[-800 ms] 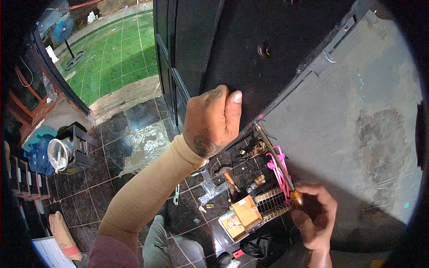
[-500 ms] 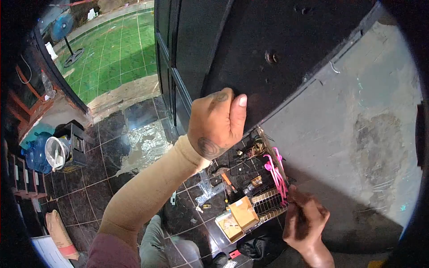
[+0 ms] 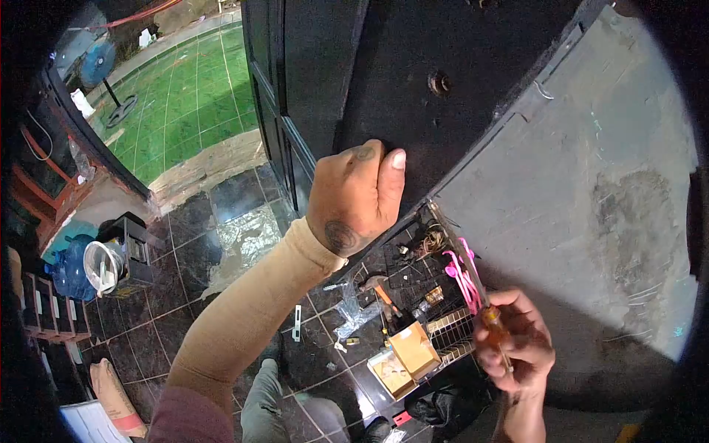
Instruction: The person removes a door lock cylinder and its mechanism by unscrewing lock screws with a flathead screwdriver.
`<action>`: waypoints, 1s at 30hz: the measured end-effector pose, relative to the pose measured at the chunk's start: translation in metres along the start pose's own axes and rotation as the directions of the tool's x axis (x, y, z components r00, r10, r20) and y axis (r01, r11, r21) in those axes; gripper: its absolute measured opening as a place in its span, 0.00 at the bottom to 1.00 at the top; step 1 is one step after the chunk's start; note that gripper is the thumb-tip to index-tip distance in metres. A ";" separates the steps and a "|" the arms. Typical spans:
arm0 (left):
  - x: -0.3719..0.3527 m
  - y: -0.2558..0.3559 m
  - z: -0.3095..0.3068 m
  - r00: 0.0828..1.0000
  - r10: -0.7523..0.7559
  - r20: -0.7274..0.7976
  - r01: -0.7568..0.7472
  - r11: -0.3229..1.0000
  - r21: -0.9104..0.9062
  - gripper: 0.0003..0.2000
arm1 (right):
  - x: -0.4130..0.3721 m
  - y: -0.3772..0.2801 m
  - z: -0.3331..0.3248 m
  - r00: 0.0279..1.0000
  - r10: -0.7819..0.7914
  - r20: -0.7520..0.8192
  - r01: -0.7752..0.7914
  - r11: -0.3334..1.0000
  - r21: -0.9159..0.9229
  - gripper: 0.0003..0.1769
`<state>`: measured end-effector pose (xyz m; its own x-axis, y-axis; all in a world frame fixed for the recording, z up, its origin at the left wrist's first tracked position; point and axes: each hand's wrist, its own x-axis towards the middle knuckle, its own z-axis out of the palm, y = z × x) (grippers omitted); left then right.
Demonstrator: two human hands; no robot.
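Observation:
My left hand (image 3: 356, 193) is closed in a fist against the dark door (image 3: 399, 96), thumb laid along the top. Its fingertips are turned away, so whatever they grip is hidden. Lower right, my right hand (image 3: 521, 343) is wrapped round a screwdriver (image 3: 493, 322) with an amber handle. The shaft points up and left, toward the door's edge. A round hole with a metal rim (image 3: 439, 83) sits in the door above my left hand.
On the dark tiled floor lie a hammer (image 3: 382, 295), an open cardboard box (image 3: 413, 348), a wire rack (image 3: 452, 332) and pink hooks (image 3: 461, 277). A grey wall (image 3: 561, 199) rises at the right. A bucket (image 3: 103, 266) and water jug (image 3: 72, 269) stand left.
My right hand has turned and its fingers have shifted, bringing the amber screwdriver handle into view. My left hand stays at the door. The whole view has shifted slightly.

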<state>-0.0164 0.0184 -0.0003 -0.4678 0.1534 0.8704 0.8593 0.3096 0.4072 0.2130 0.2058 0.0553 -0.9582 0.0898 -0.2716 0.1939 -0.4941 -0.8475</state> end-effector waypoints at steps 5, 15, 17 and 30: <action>-0.004 0.004 -0.002 0.997 -0.071 0.008 0.071 0.997 -0.027 0.13 | -0.003 -0.002 0.005 0.730 -0.509 0.457 0.371 -0.266 -0.890 0.21; -0.003 -0.001 -0.008 0.999 0.035 -0.024 -0.036 0.999 -0.037 0.08 | -0.003 -0.013 0.016 0.972 0.152 -0.176 -0.130 0.982 0.134 0.15; -0.007 0.003 -0.011 0.998 -0.044 0.042 0.047 0.997 -0.064 0.10 | -0.005 -0.007 0.014 0.985 0.133 -0.110 -0.105 0.968 0.227 0.17; -0.032 0.012 -0.002 0.981 -0.184 0.056 0.185 0.982 -0.024 0.52 | -0.006 -0.001 0.010 0.814 -0.542 0.211 0.346 0.160 -0.924 0.11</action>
<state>0.0094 0.0150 -0.0226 -0.6287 0.1465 0.7637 0.7623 0.3103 0.5680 0.2167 0.1968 0.0621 -0.9291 0.1582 0.3344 -0.1063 0.7516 -0.6510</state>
